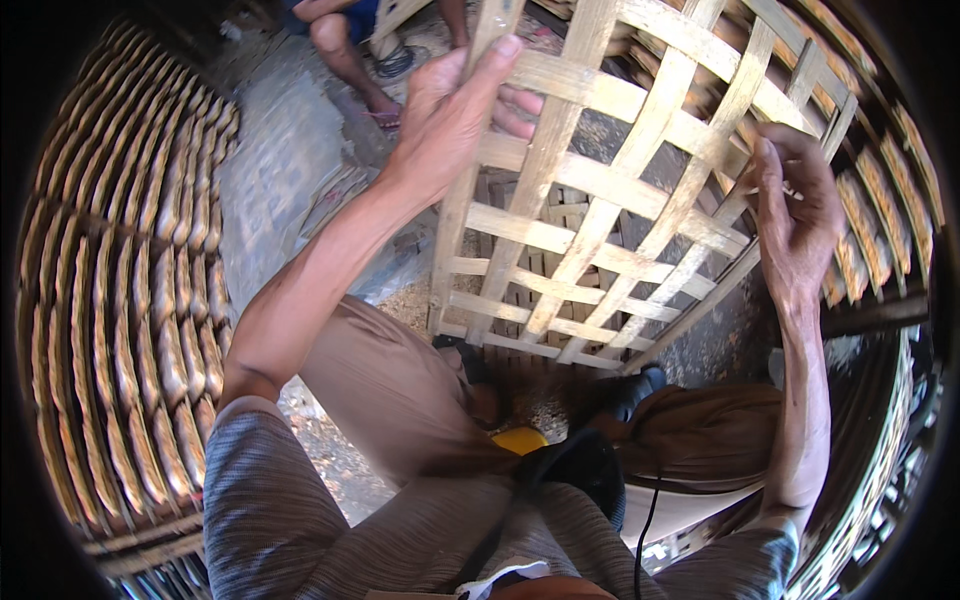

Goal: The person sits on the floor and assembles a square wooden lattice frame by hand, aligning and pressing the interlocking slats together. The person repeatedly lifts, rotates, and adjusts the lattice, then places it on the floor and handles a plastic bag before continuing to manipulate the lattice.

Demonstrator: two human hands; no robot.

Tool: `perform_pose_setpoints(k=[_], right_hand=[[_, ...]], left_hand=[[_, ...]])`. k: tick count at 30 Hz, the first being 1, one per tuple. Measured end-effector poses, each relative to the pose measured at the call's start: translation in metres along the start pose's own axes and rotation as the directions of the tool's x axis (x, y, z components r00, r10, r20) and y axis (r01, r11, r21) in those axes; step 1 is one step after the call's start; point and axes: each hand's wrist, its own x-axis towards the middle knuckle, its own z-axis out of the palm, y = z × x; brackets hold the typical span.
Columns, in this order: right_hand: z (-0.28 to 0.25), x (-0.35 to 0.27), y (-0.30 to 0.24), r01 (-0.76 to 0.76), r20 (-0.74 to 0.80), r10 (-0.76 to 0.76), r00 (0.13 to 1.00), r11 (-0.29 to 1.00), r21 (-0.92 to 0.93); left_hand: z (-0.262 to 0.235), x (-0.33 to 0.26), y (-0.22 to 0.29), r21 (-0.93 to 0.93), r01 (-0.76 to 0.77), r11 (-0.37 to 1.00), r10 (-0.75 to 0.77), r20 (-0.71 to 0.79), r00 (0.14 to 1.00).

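A woven bamboo lattice panel [601, 218] with a wooden frame stands tilted in front of me, its lower edge down near my feet. My left hand [462, 98] is closed round the upper part of its left frame strip, thumb on the near face and fingertips showing through a gap. On the other side my right hand [797, 200] is closed at the right edge, its fingers bent and thumb raised. Motion blur softens that contact, and part of the grip is hidden. More lattice shows through the openings behind the panel.
Stacked racks with rows of brownish slabs [130, 350] rise at the left. Similar slabs [872, 230] are at the right. Another person's leg [345, 65] is beyond the panel, near a grey sheet [275, 150] on the floor. A yellow object [520, 440] lies between my legs.
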Motion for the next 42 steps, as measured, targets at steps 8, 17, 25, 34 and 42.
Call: perform_pose_setpoints(k=[8,17,25,34,42], right_hand=[[-0.014,0.032,0.006,-0.315,0.037,0.313,0.949,0.948,0.051],[-0.007,0.029,0.064,-0.242,-0.122,0.364,0.923,0.798,0.552],[-0.014,0.028,0.070,-0.292,-0.111,0.423,0.899,0.770,0.567],[-0.017,0.033,0.038,-0.353,-0.065,0.438,0.897,0.795,0.493],[0.008,0.032,0.075,-0.451,0.267,0.369,0.890,0.795,0.406]], left_hand=[[-0.025,-0.008,0.007,-0.063,-0.013,0.998,0.000,-0.200,0.980],[-0.016,-0.022,0.015,-0.041,0.172,0.984,-0.171,0.021,0.985],[-0.019,-0.024,0.010,-0.159,0.218,0.963,-0.197,0.140,0.970],[-0.015,-0.017,0.008,-0.038,0.231,0.972,-0.234,-0.103,0.967],[-0.021,-0.022,0.002,0.061,0.079,0.995,-0.066,-0.190,0.980]])
